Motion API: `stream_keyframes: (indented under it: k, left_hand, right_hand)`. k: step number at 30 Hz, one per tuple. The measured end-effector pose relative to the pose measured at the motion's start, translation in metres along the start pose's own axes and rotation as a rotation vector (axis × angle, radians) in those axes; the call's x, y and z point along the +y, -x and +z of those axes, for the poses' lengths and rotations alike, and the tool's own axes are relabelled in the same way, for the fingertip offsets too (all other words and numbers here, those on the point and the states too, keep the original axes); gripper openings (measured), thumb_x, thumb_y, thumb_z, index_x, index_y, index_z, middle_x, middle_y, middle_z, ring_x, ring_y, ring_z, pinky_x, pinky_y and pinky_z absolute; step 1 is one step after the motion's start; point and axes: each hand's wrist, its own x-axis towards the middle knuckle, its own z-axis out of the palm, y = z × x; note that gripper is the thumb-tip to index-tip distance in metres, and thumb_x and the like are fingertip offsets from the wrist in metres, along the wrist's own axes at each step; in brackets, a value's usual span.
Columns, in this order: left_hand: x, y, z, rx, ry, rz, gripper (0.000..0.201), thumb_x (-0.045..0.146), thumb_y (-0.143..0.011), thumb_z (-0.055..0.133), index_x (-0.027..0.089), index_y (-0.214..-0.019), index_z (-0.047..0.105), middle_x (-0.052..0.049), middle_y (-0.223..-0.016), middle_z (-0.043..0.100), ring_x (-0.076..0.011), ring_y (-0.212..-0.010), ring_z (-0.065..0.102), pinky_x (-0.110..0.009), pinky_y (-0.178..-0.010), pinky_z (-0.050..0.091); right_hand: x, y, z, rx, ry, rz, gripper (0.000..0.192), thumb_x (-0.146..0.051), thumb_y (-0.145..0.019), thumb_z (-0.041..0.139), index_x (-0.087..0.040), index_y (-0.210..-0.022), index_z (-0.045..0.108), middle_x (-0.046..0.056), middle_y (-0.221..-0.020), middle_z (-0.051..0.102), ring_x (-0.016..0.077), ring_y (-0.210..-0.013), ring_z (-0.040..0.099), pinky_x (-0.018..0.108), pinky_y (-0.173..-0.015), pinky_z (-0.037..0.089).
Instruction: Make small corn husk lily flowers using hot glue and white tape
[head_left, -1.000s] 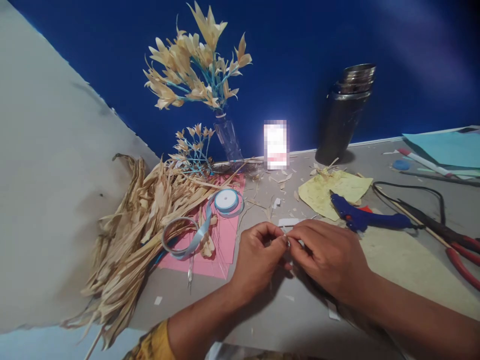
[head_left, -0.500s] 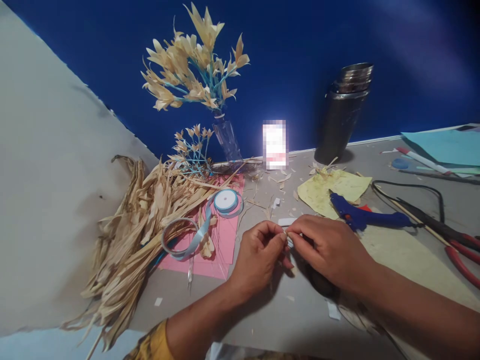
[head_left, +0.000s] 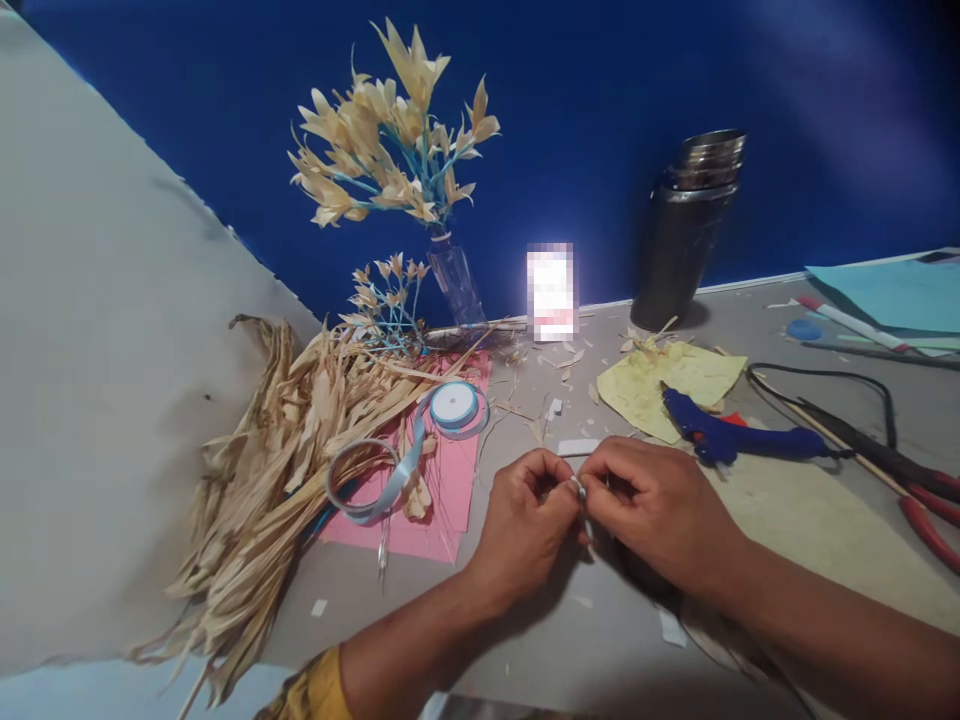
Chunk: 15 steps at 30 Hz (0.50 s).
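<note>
Left hand and right hand meeting at lower centre, fingertips pinching a small pale strip, blue glue gun just right, on grey tabletop

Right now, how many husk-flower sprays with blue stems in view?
2. The tall spray stands in the clear bottle by the blue wall. The small spray sits lower, just left of the bottle, behind the dried husk pile, which may hide more.

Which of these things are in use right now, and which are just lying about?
In use: left hand and right hand, pinching a small pale piece between them.

Lying about: glue gun, ribbon spool, dried husks, steel flask.
</note>
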Motion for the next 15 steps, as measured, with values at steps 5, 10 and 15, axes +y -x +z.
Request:
stream_keyframes:
  k: [5, 10, 15]
  left_hand:
    - [0.002, 0.000, -0.002, -0.021, -0.006, 0.011, 0.013, 0.028, -0.075, 0.065, 0.018, -0.072, 0.057, 0.002, -0.056, 0.060, -0.0111, -0.051, 0.055, -0.023, -0.054, 0.045]
    - [0.002, -0.003, -0.008, 0.017, -0.111, 0.019, 0.005, 0.022, -0.072, 0.062, 0.018, -0.070, 0.059, 0.001, -0.057, 0.058, -0.0110, -0.053, 0.052, -0.023, -0.053, 0.040]
    - [-0.001, -0.004, -0.010, 0.005, -0.253, 0.007, 0.004, 0.019, -0.070, 0.061, 0.017, -0.067, 0.063, -0.001, -0.061, 0.061, -0.0117, -0.057, 0.051, -0.024, -0.054, 0.035]
  right_hand:
    - [0.000, -0.007, -0.005, -0.115, -0.128, 0.119, 0.021, -0.016, -0.085, 0.056, -0.022, -0.066, 0.062, -0.003, -0.058, 0.062, 0.0144, -0.054, 0.057, 0.026, -0.054, 0.038]
    - [0.008, -0.008, -0.012, -0.206, 0.059, -0.147, 0.024, -0.016, -0.097, 0.050, -0.021, -0.080, 0.067, 0.003, -0.075, 0.071, 0.0182, -0.070, 0.065, 0.029, -0.065, 0.042]
    - [0.012, -0.005, -0.012, -0.165, 0.287, -0.343, 0.025, -0.014, -0.095, 0.051, -0.019, -0.074, 0.063, 0.003, -0.069, 0.064, 0.0176, -0.062, 0.057, 0.031, -0.060, 0.032]
